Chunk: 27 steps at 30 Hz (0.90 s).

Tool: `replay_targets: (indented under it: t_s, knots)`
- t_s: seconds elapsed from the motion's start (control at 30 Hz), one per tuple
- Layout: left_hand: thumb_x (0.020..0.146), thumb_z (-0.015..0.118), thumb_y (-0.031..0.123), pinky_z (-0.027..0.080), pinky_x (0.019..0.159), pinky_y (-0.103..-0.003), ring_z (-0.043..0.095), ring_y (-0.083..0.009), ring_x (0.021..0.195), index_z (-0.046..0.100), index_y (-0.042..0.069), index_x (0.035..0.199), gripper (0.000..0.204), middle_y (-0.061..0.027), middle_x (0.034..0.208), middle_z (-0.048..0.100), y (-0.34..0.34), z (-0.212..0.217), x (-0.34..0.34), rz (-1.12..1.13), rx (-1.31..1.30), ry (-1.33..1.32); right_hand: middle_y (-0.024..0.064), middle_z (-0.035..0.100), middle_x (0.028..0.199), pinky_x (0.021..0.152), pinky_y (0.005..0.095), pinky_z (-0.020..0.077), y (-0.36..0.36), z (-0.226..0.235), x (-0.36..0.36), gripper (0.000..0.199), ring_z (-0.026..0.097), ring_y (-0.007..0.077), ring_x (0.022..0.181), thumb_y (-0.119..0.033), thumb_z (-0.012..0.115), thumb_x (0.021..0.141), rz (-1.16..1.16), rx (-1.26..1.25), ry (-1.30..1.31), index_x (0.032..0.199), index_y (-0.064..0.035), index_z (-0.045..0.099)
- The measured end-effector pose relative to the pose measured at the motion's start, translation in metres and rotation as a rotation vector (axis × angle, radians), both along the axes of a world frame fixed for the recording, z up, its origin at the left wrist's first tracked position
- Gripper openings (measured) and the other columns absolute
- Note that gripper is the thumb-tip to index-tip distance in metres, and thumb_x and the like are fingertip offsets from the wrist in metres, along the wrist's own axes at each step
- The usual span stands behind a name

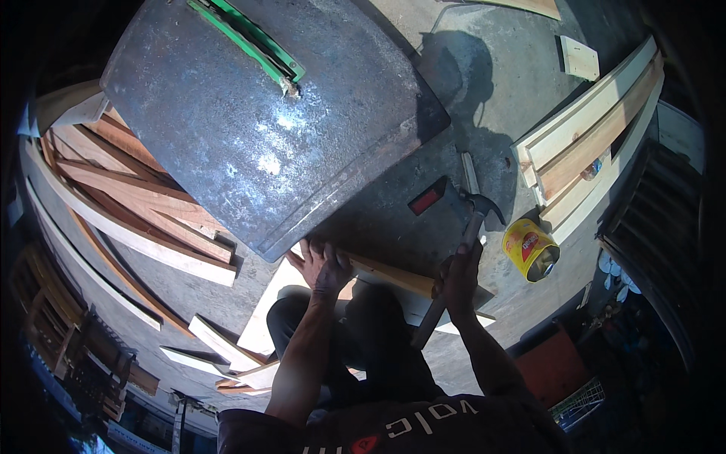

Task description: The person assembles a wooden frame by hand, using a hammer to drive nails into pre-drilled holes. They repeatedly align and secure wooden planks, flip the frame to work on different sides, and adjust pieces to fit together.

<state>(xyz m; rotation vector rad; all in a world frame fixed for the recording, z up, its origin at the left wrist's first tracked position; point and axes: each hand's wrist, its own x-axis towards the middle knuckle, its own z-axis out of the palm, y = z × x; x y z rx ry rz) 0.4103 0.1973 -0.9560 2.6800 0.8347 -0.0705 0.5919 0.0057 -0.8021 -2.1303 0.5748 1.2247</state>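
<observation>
My left hand (324, 266) rests with spread fingers on a narrow wooden strip (393, 277) that lies on a pale board (274, 303), just below the edge of a big grey metal table top (249, 129). A claw hammer (463, 250) is gripped by its handle in my right hand (458, 278), with its steel head raised above the right end of the strip. My knees are below the board, in dark trousers.
A yellow tin can (531, 250) lies on the concrete floor to the right. Long planks (590, 136) are stacked at the right and more planks (144, 204) at the left. A green saw guard (249, 41) sits on the table top. Wood offcuts (227, 352) lie lower left.
</observation>
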Motion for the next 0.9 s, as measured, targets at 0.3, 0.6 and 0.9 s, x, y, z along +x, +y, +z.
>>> replay_targets:
  t_s: [0.3,0.6,0.9]
  knots:
    - [0.083,0.063,0.021,0.014,0.116,-0.078,0.039,-0.0480,0.144,0.062,0.007,0.099,0.021,-0.0202,0.126,0.055,-0.018,-0.010,-0.051,0.005,-0.059,-0.024,-0.0007,0.046,0.065,0.039,0.0311,0.0394,-0.026,-0.020,-0.056,0.039,0.044,0.0094,0.043,-0.043,0.046,0.110,-0.453,0.075,-0.195,0.140,-0.0181,0.051]
    - [0.081,0.064,0.020,0.016,0.116,-0.077,0.041,-0.0469,0.143,0.063,0.007,0.099,0.022,-0.0193,0.126,0.056,-0.015,0.003,-0.050,0.059,-0.087,0.085,0.0029,0.052,0.069,0.044,0.0357,0.0468,-0.002,0.002,-0.031,0.046,0.056,0.0153,0.050,-0.054,0.048,0.107,-0.364,-0.037,-0.072,0.125,-0.0114,0.052]
    - [0.084,0.064,0.021,0.016,0.116,-0.077,0.040,-0.0460,0.144,0.064,0.006,0.104,0.025,-0.0195,0.127,0.057,-0.017,-0.007,-0.055,0.061,-0.083,0.092,0.0019,0.046,0.065,0.041,0.0309,0.0430,0.003,-0.001,-0.025,0.047,0.045,0.0140,0.041,-0.046,0.044,0.110,-0.248,0.017,-0.066,0.145,-0.0148,0.045]
